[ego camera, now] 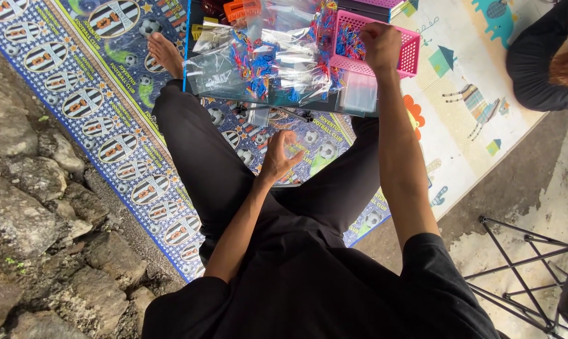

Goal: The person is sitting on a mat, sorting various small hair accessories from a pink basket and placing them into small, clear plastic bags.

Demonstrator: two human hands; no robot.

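A: Item one, upper middle of the frame?

B: Pink basket (411,53), plastic, rectangular, open lattice walls. Inside it, small red and blue pieces, too small to make out. It sits at the right end of a low counter (278,107).

A: Item two?

B: Heap of clear plastic bags (259,63), glossy and crinkled, some with red and blue bits inside. Spread over the counter, left of the basket and touching it. One frosted flat packet (358,93) lies just below the basket.

A: Floor covering?

B: Printed mat (95,113), blue, with striped crests and footballs, running from upper left to lower middle. A paler play mat (460,94) with animals and houses at upper right. Rough grey stones (32,207) along the left edge.

A: The hands?

B: Right hand (381,45), upper middle: fingers curled shut over the basket's top rim, reaching in. Whether it grips anything, I cannot tell. Left hand (278,157), centre of frame: loosely curled, fingers partly bent, held in the air below the counter's edge, above the person's black trousers (196,150); I see nothing in it. The two hands are well apart.

A: Anything else?

B: Bare foot (166,53) on the mat, upper left of the counter. Another person in black (535,69), upper right corner.
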